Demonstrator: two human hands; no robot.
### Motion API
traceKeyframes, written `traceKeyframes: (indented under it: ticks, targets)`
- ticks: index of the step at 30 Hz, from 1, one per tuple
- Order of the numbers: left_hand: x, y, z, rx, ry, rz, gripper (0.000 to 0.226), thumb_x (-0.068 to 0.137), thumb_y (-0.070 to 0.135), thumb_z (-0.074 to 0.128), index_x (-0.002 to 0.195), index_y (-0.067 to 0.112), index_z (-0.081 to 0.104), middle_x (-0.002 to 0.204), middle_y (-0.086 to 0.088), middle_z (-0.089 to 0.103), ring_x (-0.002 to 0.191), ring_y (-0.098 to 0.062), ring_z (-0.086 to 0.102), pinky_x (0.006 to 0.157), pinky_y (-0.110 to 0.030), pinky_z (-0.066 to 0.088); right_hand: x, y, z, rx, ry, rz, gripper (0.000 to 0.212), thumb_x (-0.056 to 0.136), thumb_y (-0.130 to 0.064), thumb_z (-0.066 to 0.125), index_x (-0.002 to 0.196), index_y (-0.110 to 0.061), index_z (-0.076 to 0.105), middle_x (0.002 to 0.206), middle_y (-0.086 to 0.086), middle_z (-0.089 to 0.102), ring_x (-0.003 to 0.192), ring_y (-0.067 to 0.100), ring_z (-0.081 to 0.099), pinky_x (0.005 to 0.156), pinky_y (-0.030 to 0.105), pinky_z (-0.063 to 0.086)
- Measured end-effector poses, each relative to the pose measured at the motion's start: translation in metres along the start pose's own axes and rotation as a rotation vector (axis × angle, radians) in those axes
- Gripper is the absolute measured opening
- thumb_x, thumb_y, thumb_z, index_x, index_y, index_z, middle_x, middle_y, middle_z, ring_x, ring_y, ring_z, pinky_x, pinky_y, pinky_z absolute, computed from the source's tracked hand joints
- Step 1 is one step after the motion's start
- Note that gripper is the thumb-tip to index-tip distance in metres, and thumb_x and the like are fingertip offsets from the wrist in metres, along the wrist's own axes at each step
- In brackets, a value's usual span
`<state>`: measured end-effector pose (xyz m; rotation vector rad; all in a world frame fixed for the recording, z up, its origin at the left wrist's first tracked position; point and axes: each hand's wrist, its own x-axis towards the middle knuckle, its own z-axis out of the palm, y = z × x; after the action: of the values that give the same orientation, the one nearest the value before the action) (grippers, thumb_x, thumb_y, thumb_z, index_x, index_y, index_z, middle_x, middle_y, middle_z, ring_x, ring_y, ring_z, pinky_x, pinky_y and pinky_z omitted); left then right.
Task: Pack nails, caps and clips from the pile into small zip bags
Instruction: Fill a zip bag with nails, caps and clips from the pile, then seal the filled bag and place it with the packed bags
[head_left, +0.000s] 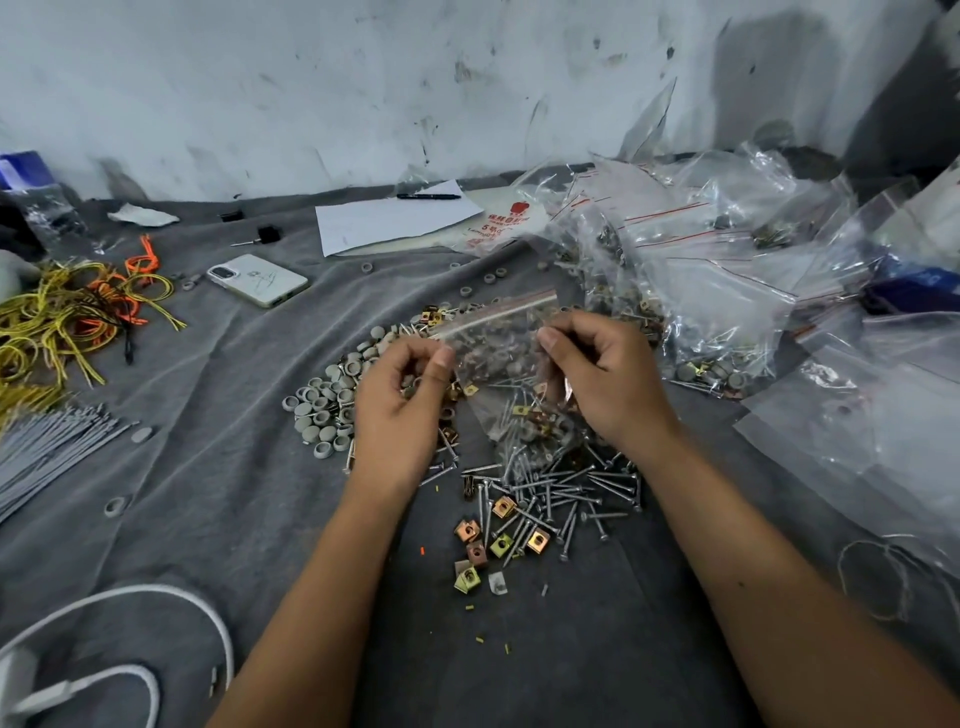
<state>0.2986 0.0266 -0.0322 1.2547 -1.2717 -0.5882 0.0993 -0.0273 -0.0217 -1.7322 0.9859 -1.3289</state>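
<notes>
I see both hands raised over the grey cloth (218, 415), holding one small zip bag (496, 338) between them: the left hand (402, 405) pinches its left edge with thumb and curled fingers, the right hand (605, 379) pinches its right edge the same way. The bag hangs with its red-lined zip strip uppermost, and nails with a few clips and caps show through the film at its lower end. Directly under it, toward 6 o'clock, lie the loose nails (561, 488) and brass-coloured clips (483, 540); the grey caps (324, 400) heap at 9 o'clock from the bag. At 2 o'clock a mound of filled zip bags (691, 291) rests against the wall, each showing the same mixed hardware inside
</notes>
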Motion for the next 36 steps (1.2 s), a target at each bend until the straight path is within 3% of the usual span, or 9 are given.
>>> traceKeyframes:
  ticks: [3, 10, 16, 18, 21, 25, 29, 33, 36]
  targets:
    - [-0.009, 0.010, 0.017, -0.013, -0.128, -0.053, 0.022, 0.099, 0.034, 0.068, 0.110, 0.014, 0.066, 0.105, -0.006, 0.075, 0.098, -0.025, 0.072, 0.090, -0.051, 0.059, -0.002, -0.005, -0.001, -0.001, 0.073, -0.010, 0.018, 0.102, -0.013, 0.061, 0.089, -0.010, 0.072, 0.070, 0.006, 0.070, 0.056, 0.029, 0.063, 0.051, 0.044, 0.052]
    - [0.005, 0.047, 0.073, 0.062, -0.124, -0.012, 0.012, 0.091, 0.011, 0.078, 0.097, 0.016, 0.069, 0.087, 0.000, 0.077, 0.078, -0.013, 0.076, 0.073, -0.041, 0.065, 0.005, -0.008, -0.055, -0.086, 0.207, 0.035, 0.026, 0.101, -0.022, 0.063, 0.083, -0.006, 0.072, 0.068, 0.021, 0.068, 0.061, 0.045, 0.065, 0.056, 0.059, 0.053]
    - [0.020, 0.078, 0.161, 0.189, -0.053, 0.097, 0.046, 0.089, 0.018, 0.081, 0.126, 0.015, 0.054, 0.109, -0.001, 0.068, 0.093, -0.017, 0.070, 0.082, -0.042, 0.061, 0.028, -0.003, -0.134, -0.140, 0.403, 0.250, 0.020, 0.101, -0.017, 0.063, 0.083, -0.011, 0.071, 0.068, 0.010, 0.074, 0.055, 0.031, 0.072, 0.052, 0.045, 0.061]
    - [0.014, 0.081, 0.187, 0.360, -0.036, 0.277, 0.052, 0.087, 0.015, 0.081, 0.130, 0.015, 0.052, 0.123, -0.007, 0.059, 0.109, -0.024, 0.061, 0.091, -0.039, 0.053, 0.033, 0.003, -0.161, -0.258, 0.370, 0.353, 0.014, 0.100, -0.019, 0.066, 0.096, -0.006, 0.071, 0.073, 0.008, 0.076, 0.060, 0.026, 0.074, 0.059, 0.039, 0.063]
    - [-0.001, 0.076, 0.220, 0.509, -0.277, 0.445, 0.036, 0.090, 0.010, 0.073, 0.124, 0.012, 0.064, 0.124, -0.011, 0.055, 0.114, -0.029, 0.053, 0.091, -0.042, 0.048, 0.024, 0.011, -0.199, -0.518, 0.293, 0.460, 0.026, 0.094, -0.027, 0.073, 0.114, -0.012, 0.068, 0.092, 0.007, 0.076, 0.075, 0.021, 0.075, 0.077, 0.038, 0.062]
    - [-0.007, 0.062, 0.241, 0.714, -0.463, 0.489, 0.035, 0.096, 0.011, 0.056, 0.128, 0.014, 0.070, 0.129, -0.010, 0.057, 0.119, -0.030, 0.047, 0.097, -0.037, 0.043, -0.004, 0.010, -0.238, -0.867, 0.248, 0.450, 0.022, 0.086, -0.036, 0.079, 0.099, -0.019, 0.071, 0.093, 0.000, 0.073, 0.086, 0.020, 0.071, 0.077, 0.035, 0.056]
    - [-0.006, 0.058, 0.250, 0.739, -0.439, 0.433, 0.030, 0.098, 0.010, 0.055, 0.122, 0.015, 0.073, 0.129, -0.010, 0.051, 0.117, -0.029, 0.045, 0.101, -0.038, 0.041, -0.029, 0.014, -0.252, -1.248, -0.014, 0.705, 0.064, 0.067, -0.073, 0.080, 0.092, -0.019, 0.060, 0.100, 0.004, 0.054, 0.099, 0.029, 0.058, 0.072, 0.036, 0.041]
    - [-0.003, 0.062, 0.254, 0.754, -0.500, 0.387, 0.032, 0.099, 0.016, 0.054, 0.126, 0.016, 0.071, 0.136, -0.010, 0.047, 0.121, -0.031, 0.043, 0.104, -0.037, 0.037, -0.039, 0.017, -0.253, -1.066, 0.107, 0.671, 0.042, 0.070, -0.045, 0.090, 0.074, -0.018, 0.059, 0.083, 0.004, 0.064, 0.076, 0.022, 0.059, 0.056, 0.031, 0.034]
    - [-0.004, 0.065, 0.255, 0.755, -0.528, 0.363, 0.034, 0.099, 0.021, 0.055, 0.130, 0.017, 0.069, 0.140, -0.010, 0.045, 0.125, -0.033, 0.041, 0.105, -0.040, 0.037, -0.043, 0.011, -0.257, -0.932, 0.223, 0.574, 0.028, 0.076, -0.029, 0.090, 0.073, -0.016, 0.065, 0.072, -0.003, 0.063, 0.072, 0.020, 0.064, 0.058, 0.029, 0.038]
